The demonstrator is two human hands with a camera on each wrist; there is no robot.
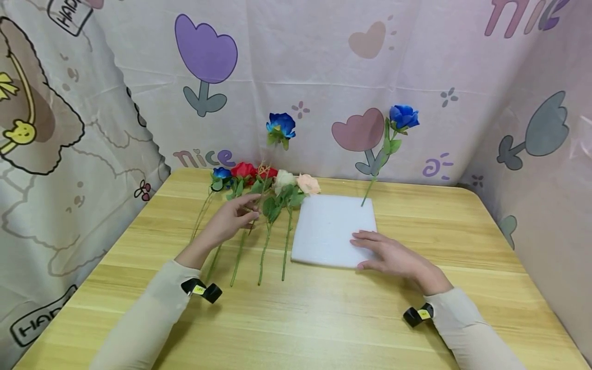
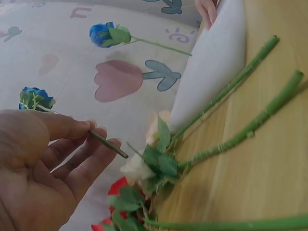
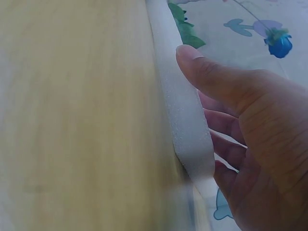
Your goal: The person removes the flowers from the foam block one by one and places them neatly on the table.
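Note:
My left hand (image 1: 228,220) pinches the stem of a blue artificial rose (image 1: 281,126) between thumb and fingers. The rose is held upright, with its bloom above the other flowers; in the left wrist view the stem's cut end (image 2: 124,155) sticks out past the fingertips. My right hand (image 1: 392,257) rests on the right side of a white foam board (image 1: 327,226), its fingers on the top and its thumb (image 3: 192,54) at the near edge. Another blue rose (image 1: 404,117) stands in the board near its far right corner, leaning slightly right.
Left of the board several artificial flowers lie with stems toward me: a blue rose (image 1: 222,173), red roses (image 1: 243,170), a white rose (image 1: 284,180) and a peach one (image 1: 308,184). A wooden table (image 1: 296,329) carries everything. Behind it hangs a printed curtain (image 1: 296,61).

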